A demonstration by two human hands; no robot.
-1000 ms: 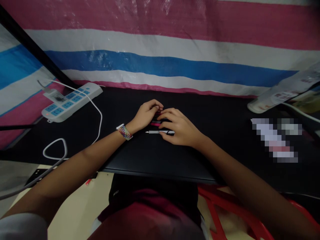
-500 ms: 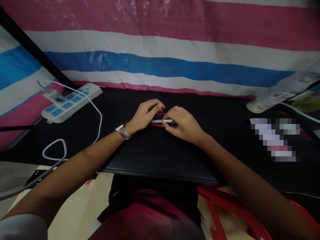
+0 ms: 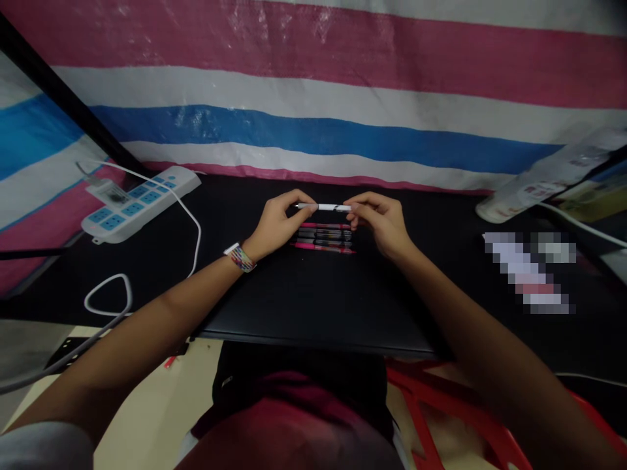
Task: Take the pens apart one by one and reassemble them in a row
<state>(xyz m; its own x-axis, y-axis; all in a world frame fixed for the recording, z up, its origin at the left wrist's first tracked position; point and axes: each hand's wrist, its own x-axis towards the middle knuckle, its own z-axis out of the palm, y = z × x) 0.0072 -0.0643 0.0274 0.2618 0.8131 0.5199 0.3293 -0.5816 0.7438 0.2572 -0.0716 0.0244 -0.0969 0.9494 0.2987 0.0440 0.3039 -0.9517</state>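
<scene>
A white pen lies level between my two hands, just beyond a row of other pens. My left hand pinches it near its pointed end, fingers closed. At the other end, the thumb and fingers of my right hand grip it. Nearer to me, several pens lie side by side on the black table: a pink pen at the front, grey and black pens in the middle, and another pink one behind. A woven bracelet circles my left wrist.
A white power strip with a plugged-in adapter and looping white cable sits left. At right stand a clear plastic container and a blurred-out item. A striped tarp hangs behind the table; a red stool is below.
Both hands have moved slightly away from me, lifting the white pen off the row. My right hand has shifted right to the pen's end, so the other pens now show.
</scene>
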